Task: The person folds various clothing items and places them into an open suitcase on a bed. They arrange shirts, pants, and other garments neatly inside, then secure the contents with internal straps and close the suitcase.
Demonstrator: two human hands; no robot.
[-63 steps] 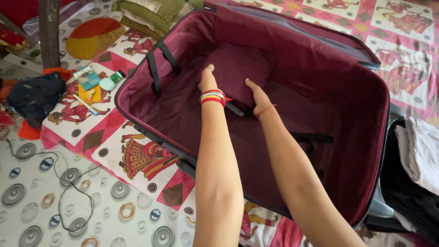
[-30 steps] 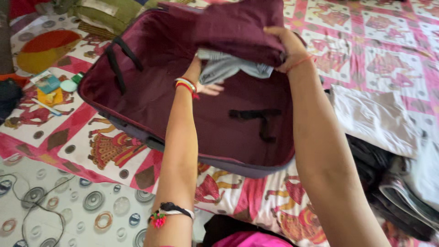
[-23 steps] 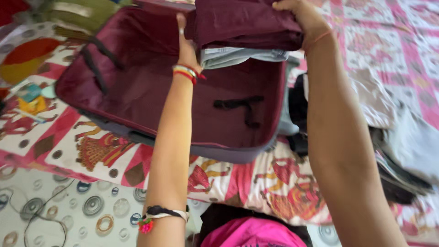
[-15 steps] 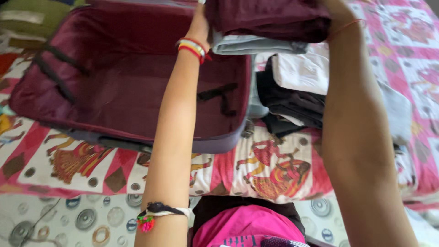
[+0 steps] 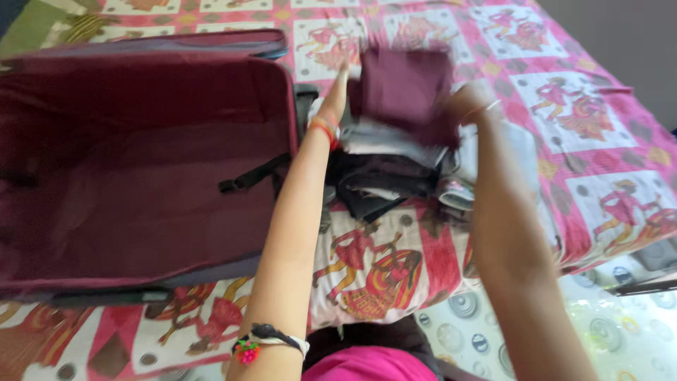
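Both hands, the left hand (image 5: 340, 79) and the right hand (image 5: 467, 99), are gripping a folded maroon and grey bundle of clothes (image 5: 403, 99) from either side, holding it over the dark clothes pile (image 5: 377, 185) on the bed (image 5: 599, 92), beside the open maroon suitcase (image 5: 141, 155). Keeping the bundle level and lowering it squarely would likely be preserving the folds.

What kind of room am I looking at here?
Probably a bedroom in a home. A bed with a pink patterned bedsheet carries an open maroon suitcase and a pile of folded clothes; both hands hold a maroon folded garment above that pile.
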